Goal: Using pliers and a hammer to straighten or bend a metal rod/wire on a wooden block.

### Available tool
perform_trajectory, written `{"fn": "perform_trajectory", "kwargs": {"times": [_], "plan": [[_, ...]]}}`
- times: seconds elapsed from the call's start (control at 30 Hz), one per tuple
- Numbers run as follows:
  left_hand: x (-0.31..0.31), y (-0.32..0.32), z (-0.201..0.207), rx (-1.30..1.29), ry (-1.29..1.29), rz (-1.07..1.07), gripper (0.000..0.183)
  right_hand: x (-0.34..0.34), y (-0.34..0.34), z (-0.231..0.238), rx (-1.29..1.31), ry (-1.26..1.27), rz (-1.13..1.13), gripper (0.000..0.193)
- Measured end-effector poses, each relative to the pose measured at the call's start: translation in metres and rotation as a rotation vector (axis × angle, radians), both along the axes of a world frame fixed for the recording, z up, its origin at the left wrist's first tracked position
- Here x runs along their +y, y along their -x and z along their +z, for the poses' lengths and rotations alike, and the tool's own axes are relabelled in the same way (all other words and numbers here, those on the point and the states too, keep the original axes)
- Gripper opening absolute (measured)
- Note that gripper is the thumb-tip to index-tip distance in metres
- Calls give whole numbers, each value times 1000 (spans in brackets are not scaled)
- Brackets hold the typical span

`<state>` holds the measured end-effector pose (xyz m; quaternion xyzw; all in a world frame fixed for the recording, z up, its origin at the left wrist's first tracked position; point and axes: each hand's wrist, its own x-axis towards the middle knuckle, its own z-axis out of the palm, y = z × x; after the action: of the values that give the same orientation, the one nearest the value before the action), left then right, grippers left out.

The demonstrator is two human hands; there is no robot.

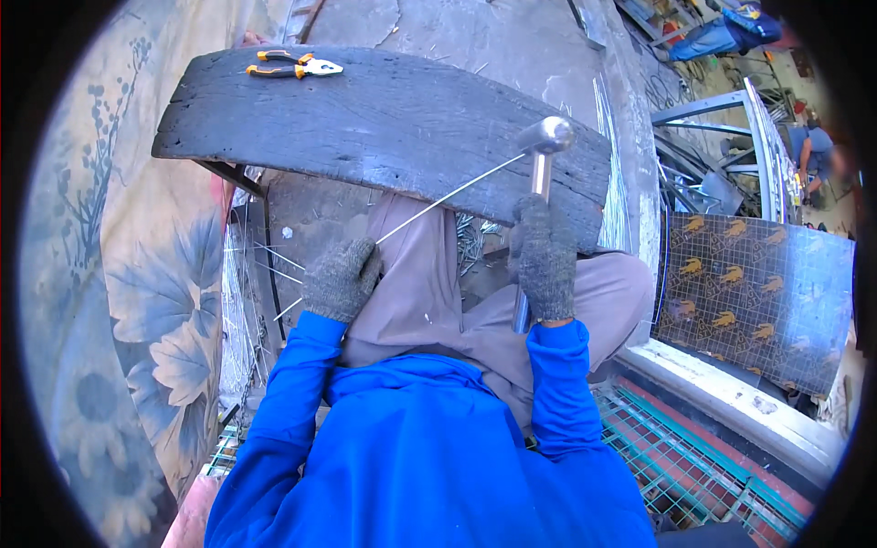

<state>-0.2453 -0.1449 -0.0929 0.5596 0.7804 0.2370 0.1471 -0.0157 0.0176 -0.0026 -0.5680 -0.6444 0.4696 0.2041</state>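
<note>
My left hand [340, 279], in a grey knit glove, is closed around a thin metal rod [448, 196]. The rod slants up and right across the dark wooden bench [384, 119], its far end near the hammer head. A short length of rod pokes out below that hand on the left. My right hand [546, 260], gloved the same way, grips a ball-peen hammer [541, 169] by its shiny metal handle. The hammer stands head up above the bench's right part. Pliers [294, 65] with black and orange handles lie at the bench's far left, touched by neither hand.
A bundle of thin rods [614, 196] lies right of the bench; more rods [242, 310] are at left. Floral cloth [174, 301] hangs along the left side. A patterned sheet [754, 301] and a metal frame [708, 108] stand right. Two other people are at the far right.
</note>
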Motion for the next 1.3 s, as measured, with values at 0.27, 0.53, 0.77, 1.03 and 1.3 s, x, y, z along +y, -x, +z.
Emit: {"fn": "perform_trajectory", "kwargs": {"times": [0.27, 0.53, 0.77, 1.03, 1.3], "plan": [[5, 1, -2, 33, -23, -19, 20, 14, -36, -82, -406, -734, 449, 46], [6, 1, -1, -97, -97, 25, 19, 9, -40, -82, -454, -644, 502, 50], [20, 8, 5, -274, -78, 22, 24, 4, -44, -93, -379, -718, 476, 49], [35, 12, 14, -425, 149, -26, 27, 2, -44, -101, -447, -940, 394, 37], [36, 12, 8, -471, 145, 16, 27, -19, -44, -93, 11, -103, 106, 29]]}}
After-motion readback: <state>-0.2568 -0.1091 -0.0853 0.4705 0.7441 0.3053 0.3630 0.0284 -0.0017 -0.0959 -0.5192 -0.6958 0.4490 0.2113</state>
